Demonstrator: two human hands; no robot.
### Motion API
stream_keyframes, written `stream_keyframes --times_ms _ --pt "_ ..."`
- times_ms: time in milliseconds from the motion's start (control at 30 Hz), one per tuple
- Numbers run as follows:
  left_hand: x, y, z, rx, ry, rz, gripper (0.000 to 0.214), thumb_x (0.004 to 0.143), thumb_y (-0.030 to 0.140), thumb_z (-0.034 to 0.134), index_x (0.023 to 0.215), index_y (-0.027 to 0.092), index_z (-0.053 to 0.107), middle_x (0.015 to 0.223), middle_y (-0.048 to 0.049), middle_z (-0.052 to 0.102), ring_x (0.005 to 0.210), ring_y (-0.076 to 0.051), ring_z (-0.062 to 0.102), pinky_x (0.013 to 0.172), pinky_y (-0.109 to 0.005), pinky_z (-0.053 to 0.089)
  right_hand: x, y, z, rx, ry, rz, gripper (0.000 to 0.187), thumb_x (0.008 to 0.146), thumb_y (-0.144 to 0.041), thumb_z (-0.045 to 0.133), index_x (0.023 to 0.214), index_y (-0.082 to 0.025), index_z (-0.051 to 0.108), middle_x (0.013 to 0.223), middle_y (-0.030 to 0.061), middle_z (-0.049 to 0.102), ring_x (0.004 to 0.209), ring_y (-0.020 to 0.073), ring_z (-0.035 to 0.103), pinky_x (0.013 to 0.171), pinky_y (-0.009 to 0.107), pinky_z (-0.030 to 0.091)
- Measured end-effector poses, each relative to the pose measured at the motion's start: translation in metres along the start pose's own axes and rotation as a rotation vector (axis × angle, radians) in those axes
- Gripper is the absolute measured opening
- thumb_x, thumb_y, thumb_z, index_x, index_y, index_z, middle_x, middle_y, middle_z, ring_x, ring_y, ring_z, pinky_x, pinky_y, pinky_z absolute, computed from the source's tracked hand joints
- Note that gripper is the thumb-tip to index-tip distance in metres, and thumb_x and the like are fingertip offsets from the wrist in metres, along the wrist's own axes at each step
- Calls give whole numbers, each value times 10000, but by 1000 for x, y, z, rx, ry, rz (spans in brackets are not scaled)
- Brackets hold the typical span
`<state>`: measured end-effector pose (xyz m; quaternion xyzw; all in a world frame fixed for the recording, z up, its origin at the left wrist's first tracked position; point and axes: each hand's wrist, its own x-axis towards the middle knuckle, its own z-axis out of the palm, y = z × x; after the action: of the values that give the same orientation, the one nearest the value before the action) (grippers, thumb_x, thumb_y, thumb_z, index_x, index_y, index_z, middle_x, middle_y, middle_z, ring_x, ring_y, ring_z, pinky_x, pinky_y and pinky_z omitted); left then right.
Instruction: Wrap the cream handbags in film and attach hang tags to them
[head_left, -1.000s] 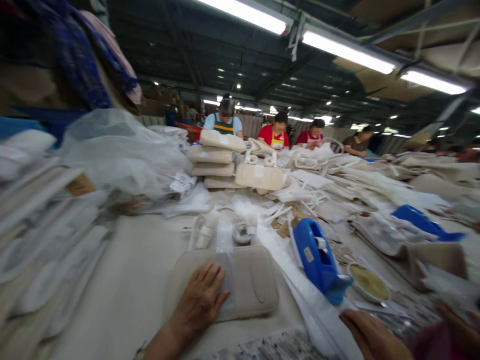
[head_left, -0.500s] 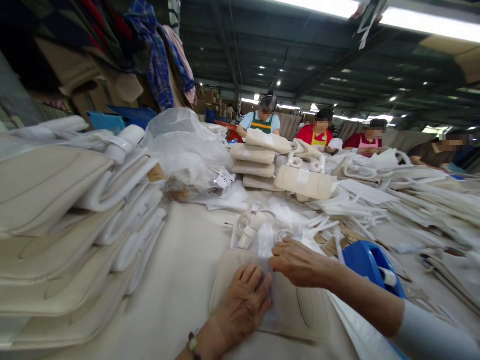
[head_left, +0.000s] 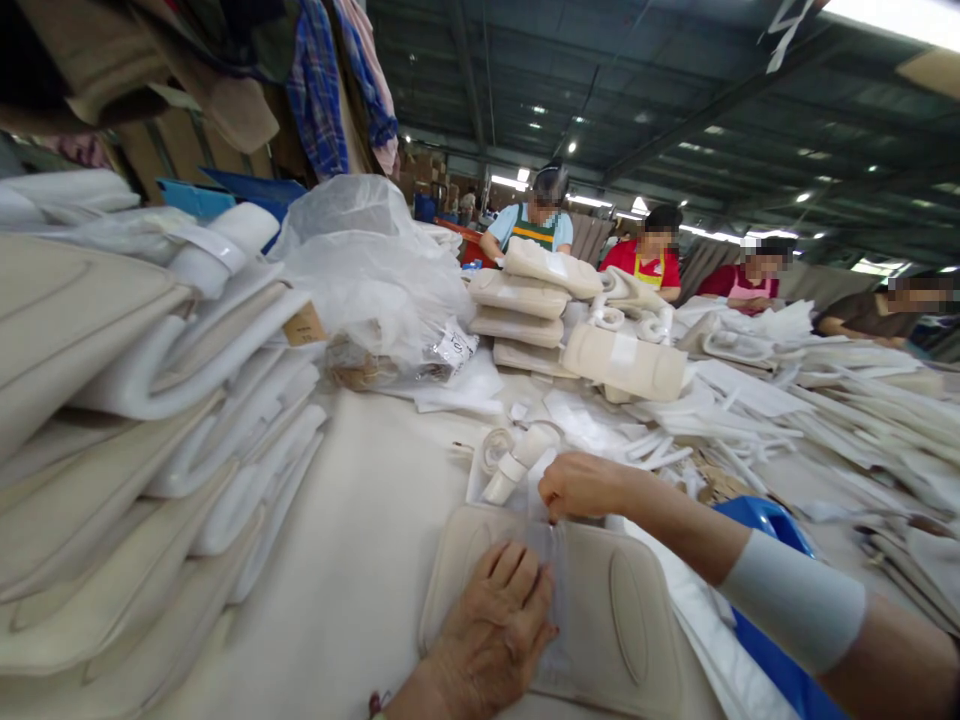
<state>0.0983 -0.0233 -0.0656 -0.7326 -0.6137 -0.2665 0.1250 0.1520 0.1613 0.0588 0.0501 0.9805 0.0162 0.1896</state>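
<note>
A beige padded piece (head_left: 630, 610) with an oval seam lies on the table in front of me. Across its middle runs a translucent plastic strip (head_left: 555, 570). My left hand (head_left: 495, 620) lies palm down on the piece and the strip's edge, its fingers stretched out. At the piece's far edge, my right hand (head_left: 581, 487) is closed in a pinch on the strip's upper part; the fingertips are partly hidden. Just beyond the piece sits a white roll (head_left: 517, 465) with a band around it, beside a smaller coiled roll (head_left: 495, 448).
Folded beige pieces with white padding (head_left: 247, 430) are stacked high at left. A clear plastic bag (head_left: 375, 270) and wrapped beige bundles (head_left: 525, 325) stand farther back. A blue holder (head_left: 765, 520) is partly behind my right arm. White strips (head_left: 810, 400) cover the right side; several co-workers sit beyond.
My right hand has risen slightly along the strip, and its forearm reaches farther in. My left hand stays pressed on the beige piece. The view has shifted a little.
</note>
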Motion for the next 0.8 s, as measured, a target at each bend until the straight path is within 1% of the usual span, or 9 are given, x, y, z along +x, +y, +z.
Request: stream_keyframes --times_ms 67,167,267,400,467,533,667,733,800 --pt "0 0 -1 4 -3 6 415 899 395 475 1219 136 527 1151 -108 595 1099 -259 496 989 -418 402 6 6 -1 52 4 42 48 666 -189 738 701 -211 714 576 -50 619 518 101 478 500 210 292" --pt "0 0 -1 9 3 11 414 894 387 484 1213 128 528 1143 -109 600 1087 -265 506 977 -423 417 14 16 1 104 29 82 154 578 -243 814 663 -199 693 520 -78 552 484 88 424 473 201 264" --pt "0 0 -2 13 9 12 411 889 383 495 1211 129 527 1153 -110 598 1091 -267 506 975 -433 423 17 27 5 130 66 93 140 628 -235 793 591 -200 663 496 -82 522 493 83 441 485 190 274" --pt "0 0 -3 -6 0 2 408 886 380 504 1216 140 522 1156 -114 597 1098 -260 502 969 -436 439 8 30 9 80 217 179 87 711 -180 738 654 -176 671 653 -6 632 640 128 551 606 219 364" --pt "0 1 -4 -23 -1 -5 408 882 369 514 1223 144 516 1155 -116 595 1103 -260 503 972 -445 443 -4 20 14 35 339 248 53 795 -132 637 771 -150 680 816 73 671 796 183 587 724 280 398" --pt "1 1 -5 -34 2 -7 399 871 351 535 1211 141 520 1146 -118 597 1100 -265 512 967 -456 454 -19 2 28 7 438 280 153 869 -115 519 888 -136 670 936 122 671 914 220 583 814 347 407" --pt "0 3 -6 -41 40 -12 341 844 292 572 1139 125 537 1118 -125 616 1078 -275 548 937 -460 491 -50 -41 78 -39 643 89 294 936 -181 427 1186 -148 579 1235 121 614 1195 257 506 1034 482 347" --pt "-2 3 -6 -42 67 -14 337 840 249 565 1141 108 515 1126 -142 617 1095 -280 553 937 -464 499 -62 -59 101 -52 661 39 413 942 -219 427 1347 -137 444 1388 127 493 1333 278 377 1099 544 281" --pt "-3 3 -6 -40 82 0 376 838 238 563 1172 89 479 1144 -164 610 1115 -282 551 940 -467 502 -72 -73 113 7 579 32 488 943 -210 404 1422 -143 337 1457 125 397 1388 287 278 1108 588 259"
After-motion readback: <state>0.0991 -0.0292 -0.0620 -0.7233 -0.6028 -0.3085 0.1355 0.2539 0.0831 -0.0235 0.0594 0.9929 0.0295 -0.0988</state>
